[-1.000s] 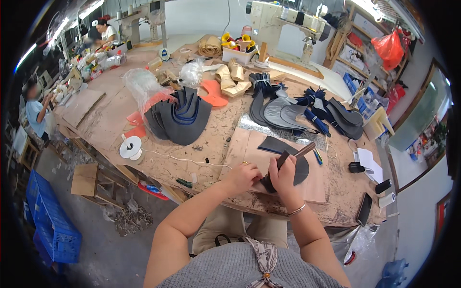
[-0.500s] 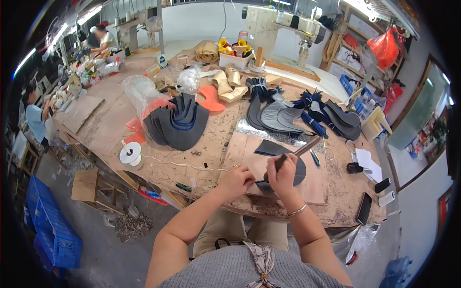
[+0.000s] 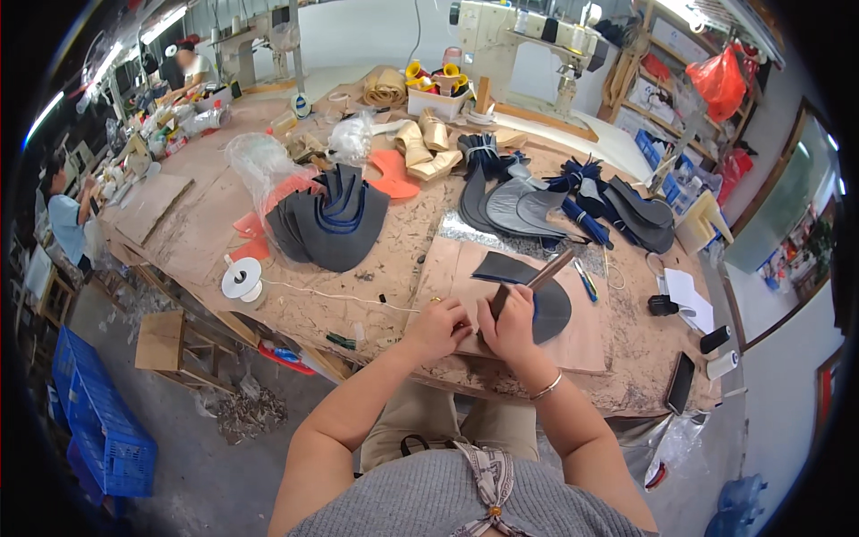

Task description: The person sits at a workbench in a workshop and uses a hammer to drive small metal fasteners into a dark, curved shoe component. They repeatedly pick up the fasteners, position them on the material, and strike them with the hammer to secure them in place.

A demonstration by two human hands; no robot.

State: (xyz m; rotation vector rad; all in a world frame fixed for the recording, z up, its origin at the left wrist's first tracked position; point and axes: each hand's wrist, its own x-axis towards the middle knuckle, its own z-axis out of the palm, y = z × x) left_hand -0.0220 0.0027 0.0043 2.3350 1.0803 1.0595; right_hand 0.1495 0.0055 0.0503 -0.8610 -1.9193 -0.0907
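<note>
On a board [image 3: 582,353] at the table's near side lies a curved dark grey shoe-upper piece [image 3: 553,313] with blue edging. Its nearer end is covered by my hands. My right hand [image 3: 510,322] is closed around a hammer [image 3: 550,268], gripped close to its dark head, its brown handle slanting away to the right. My left hand [image 3: 438,329] is beside it with curled fingers, pinching the nearer end of the piece; the fingertips are partly hidden. A white cord from a spool [image 3: 242,279] runs toward my left hand.
A stack of grey uppers [image 3: 331,224] stands at left, bundled uppers [image 3: 519,206] farther right. A pen [image 3: 587,281], phone [image 3: 680,383] and thread spool [image 3: 721,364] lie on the right. Sewing machines [image 3: 528,63] stand behind. People work at far left.
My right hand and the hammer have shifted left and down, toward my left hand. More of the curved grey piece shows now. My left hand has barely moved.
</note>
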